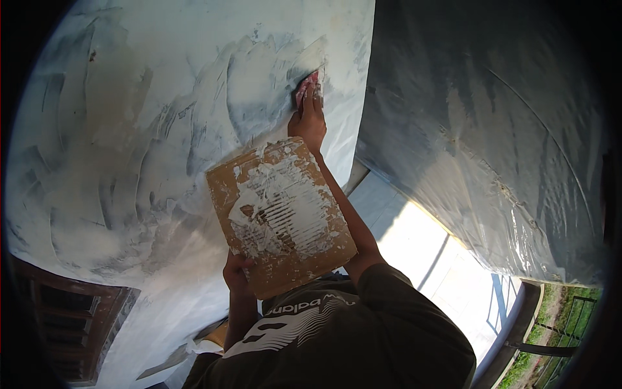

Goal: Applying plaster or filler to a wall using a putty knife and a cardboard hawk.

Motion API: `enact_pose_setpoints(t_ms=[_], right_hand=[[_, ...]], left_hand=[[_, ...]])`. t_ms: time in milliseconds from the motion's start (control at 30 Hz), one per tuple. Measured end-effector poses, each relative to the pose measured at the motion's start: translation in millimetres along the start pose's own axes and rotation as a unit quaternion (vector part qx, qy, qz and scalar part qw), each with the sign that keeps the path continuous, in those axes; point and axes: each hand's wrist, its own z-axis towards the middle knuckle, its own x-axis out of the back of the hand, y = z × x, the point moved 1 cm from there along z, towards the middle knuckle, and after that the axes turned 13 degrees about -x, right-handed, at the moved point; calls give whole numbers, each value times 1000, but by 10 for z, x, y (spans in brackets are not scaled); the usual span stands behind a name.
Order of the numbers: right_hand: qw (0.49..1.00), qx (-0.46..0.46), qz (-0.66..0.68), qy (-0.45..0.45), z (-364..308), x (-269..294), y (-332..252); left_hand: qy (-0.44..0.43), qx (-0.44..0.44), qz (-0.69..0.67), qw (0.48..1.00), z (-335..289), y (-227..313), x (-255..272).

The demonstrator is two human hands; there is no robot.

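Note:
My right hand (310, 126) reaches up with its fingers pressed on a small red putty spreader (306, 88), smeared with white paste. The spreader lies against the white, patchy plastered surface (194, 78), which carries curved grey streaks and smears. Lower down, my left hand (237, 271) grips the edge of a brown cardboard sheet (259, 285). A thick layer of white putty (285, 207) covers the middle of the cardboard, with ridges and a torn patch in it. Most of my left hand's fingers are hidden behind the board.
To the right hangs a sheet of translucent plastic (473, 142). A brown wooden window frame (68, 324) sits at the lower left. Below right is a sunlit pale floor (421, 253), with a dark metal railing (547, 350) and grass (518, 373) beyond.

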Motion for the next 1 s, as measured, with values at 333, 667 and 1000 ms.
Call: enact_pose_setpoints(t_ms=[333, 667, 1000], right_hand=[[995, 72, 4, 66, -356, -156, 68], [986, 53, 145, 66, -151, 342, 326], [999, 15, 37, -23, 84, -22, 8]], left_hand=[[-13, -7, 8, 1000, 19, 7, -120], [-36, -21, -9, 999, 10, 18, -152], [-48, -40, -24, 998, -25, 6, -209]])
